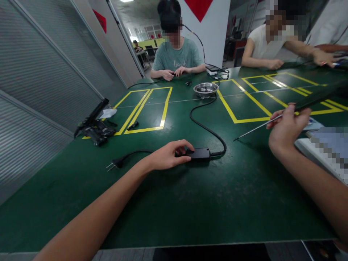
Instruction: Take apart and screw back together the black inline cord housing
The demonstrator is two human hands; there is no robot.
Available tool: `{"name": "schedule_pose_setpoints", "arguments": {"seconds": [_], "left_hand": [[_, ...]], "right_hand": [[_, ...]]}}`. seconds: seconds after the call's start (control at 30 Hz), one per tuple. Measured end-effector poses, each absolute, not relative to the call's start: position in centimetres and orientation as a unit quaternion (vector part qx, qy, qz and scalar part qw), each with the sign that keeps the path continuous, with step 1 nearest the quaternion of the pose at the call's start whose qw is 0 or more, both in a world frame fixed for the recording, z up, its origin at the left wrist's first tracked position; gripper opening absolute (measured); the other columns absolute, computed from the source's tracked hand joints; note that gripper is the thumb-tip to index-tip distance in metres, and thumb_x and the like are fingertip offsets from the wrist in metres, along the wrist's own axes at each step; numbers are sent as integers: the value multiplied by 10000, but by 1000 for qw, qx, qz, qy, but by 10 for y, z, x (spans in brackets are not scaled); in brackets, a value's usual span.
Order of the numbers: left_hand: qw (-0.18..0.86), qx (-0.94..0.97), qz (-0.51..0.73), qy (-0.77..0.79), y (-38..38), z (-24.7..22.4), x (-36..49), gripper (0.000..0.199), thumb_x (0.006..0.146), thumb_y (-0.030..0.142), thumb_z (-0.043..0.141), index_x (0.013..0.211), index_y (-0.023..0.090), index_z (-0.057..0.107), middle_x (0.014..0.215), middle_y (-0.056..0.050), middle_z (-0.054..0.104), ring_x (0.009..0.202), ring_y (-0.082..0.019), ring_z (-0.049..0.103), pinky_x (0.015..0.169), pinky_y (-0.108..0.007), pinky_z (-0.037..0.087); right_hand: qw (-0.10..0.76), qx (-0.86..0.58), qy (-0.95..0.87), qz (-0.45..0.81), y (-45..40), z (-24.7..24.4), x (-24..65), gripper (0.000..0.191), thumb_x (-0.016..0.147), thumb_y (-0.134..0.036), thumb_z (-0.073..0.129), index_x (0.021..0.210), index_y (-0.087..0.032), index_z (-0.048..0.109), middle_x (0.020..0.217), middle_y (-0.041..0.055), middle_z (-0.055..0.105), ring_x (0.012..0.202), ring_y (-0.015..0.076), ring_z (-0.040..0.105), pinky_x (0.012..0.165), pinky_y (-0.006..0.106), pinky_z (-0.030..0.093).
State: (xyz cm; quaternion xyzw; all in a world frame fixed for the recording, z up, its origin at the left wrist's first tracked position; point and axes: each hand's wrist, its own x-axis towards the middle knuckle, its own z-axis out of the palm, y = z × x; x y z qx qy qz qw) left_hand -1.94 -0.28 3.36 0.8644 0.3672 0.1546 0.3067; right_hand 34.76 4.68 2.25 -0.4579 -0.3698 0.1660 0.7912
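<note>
At the far left of the frame, a grey slatted partition (38, 72) is rising beside a green table (174, 214). A heap of black parts (99, 132) is lying near that edge, and a small black piece (133, 125) is sitting by the yellow tape (144, 130). Left of centre, a two-pin plug (116, 162) is resting on the tabletop, its cord running toward the person's left hand (171, 155). That hand is curling its thumb and fingers around a flat black adapter (201, 154), which is lying at the middle of the frame. At top centre, a person in a green shirt (176, 56) is sitting opposite, hands together. From the adapter's right end, a thick black cable (206, 127) is snaking up to a shiny metal bowl (206, 90). Right of centre, the person's right hand (289, 127) is gripping a long-shafted tool (255, 129), probably a screwdriver, its tip hovering apart from the adapter. A white device (323, 156) is standing at the right edge; above it, a person in white (269, 43) is reaching out.

The step in hand appears to be steadying the adapter with the tool ready; the next move probably calls for a firm left grip and careful aiming of the tip.
</note>
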Motion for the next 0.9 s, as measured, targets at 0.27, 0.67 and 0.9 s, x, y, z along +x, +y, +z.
{"name": "schedule_pose_setpoints", "arguments": {"seconds": [0.27, 0.67, 0.9], "left_hand": [[367, 824, 236, 361, -4, 16, -6, 207, 873, 290, 613, 1043, 172, 624, 1210, -88, 615, 1007, -178, 616, 904, -378, 510], [452, 771, 250, 374, 4, 13, -1, 232, 937, 255, 489, 1017, 157, 683, 1160, -73, 671, 1066, -190, 618, 986, -384, 461], [494, 744, 257, 369, 4, 13, -3, 210, 911, 252, 535, 989, 149, 700, 1173, -78, 660, 1074, -194, 603, 993, -361, 431]], "right_hand": [[775, -416, -260, 398, 38, 27, 329, 85, 896, -276, 420, 859, -244, 489, 595, -8, 584, 460, 142, 534, 448, 271, 461], [648, -361, -335, 581, -28, 29, 259, 118, 868, -292, 561, 819, -188, 591, 794, 48, 667, 686, 150, 651, 696, 297, 562], [647, -377, -331, 574, -26, 31, 262, 122, 877, -287, 576, 825, -177, 595, 785, 50, 684, 670, 139, 652, 677, 271, 568]]}}
